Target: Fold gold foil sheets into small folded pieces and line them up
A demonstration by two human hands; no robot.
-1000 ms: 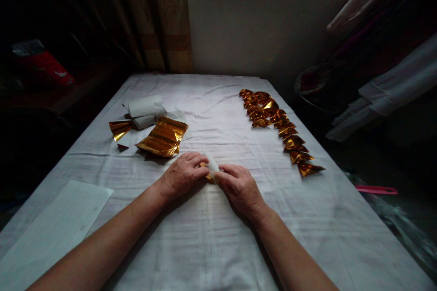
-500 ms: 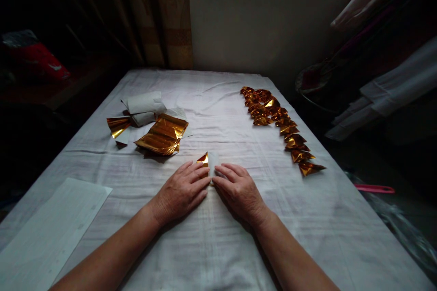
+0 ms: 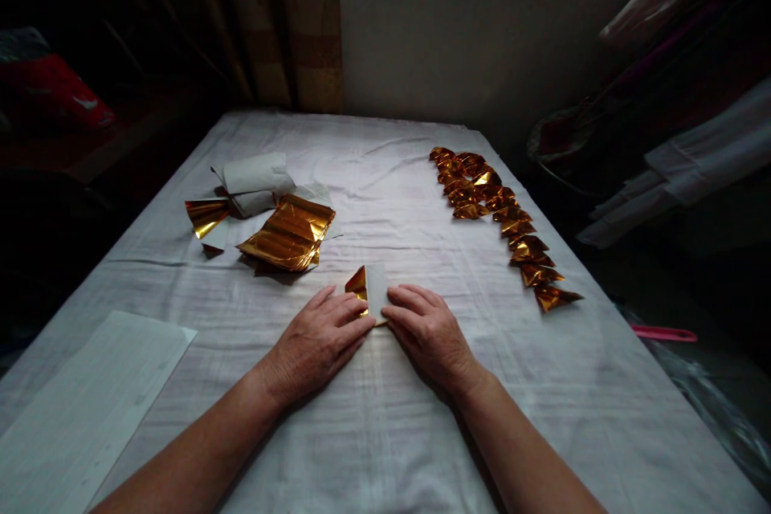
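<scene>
One desk (image 3: pixel 385 177) fills the view, covered in a creased white cloth; on its near left corner lies one large white sheet (image 3: pixel 90 401), flat and well apart from the rest. Two bare forearms come in from the near edge; the left hand (image 3: pixel 316 341) and the right hand (image 3: pixel 430 333) lie palm down at the middle of the desk, angled inward so that their tips nearly meet; neither grips anything, both spread flat and pressing down.

Along the right side runs one slanting row of folded gold pieces (image 3: pixel 511 225); they overlap, more than ten of them, the exact count not to be told. At the far left lies one stack of gold foil sheets (image 3: pixel 289 233); how many sheets it holds cannot be seen. Just behind it sits one bundle of white paper (image 3: pixel 256 181), and to its left one loose gold sheet (image 3: pixel 206 215), creased like a fan.

Smallest is one folded piece (image 3: pixel 369 289), gold on its left half and white on its right. It lies on the cloth where the two hands meet; its near edge is touched from the left by the left fingers (image 3: pixel 349 312) and from the right by the right fingers (image 3: pixel 402 307); the rest of it juts out beyond the fingertips, on the side away from the person.
</scene>
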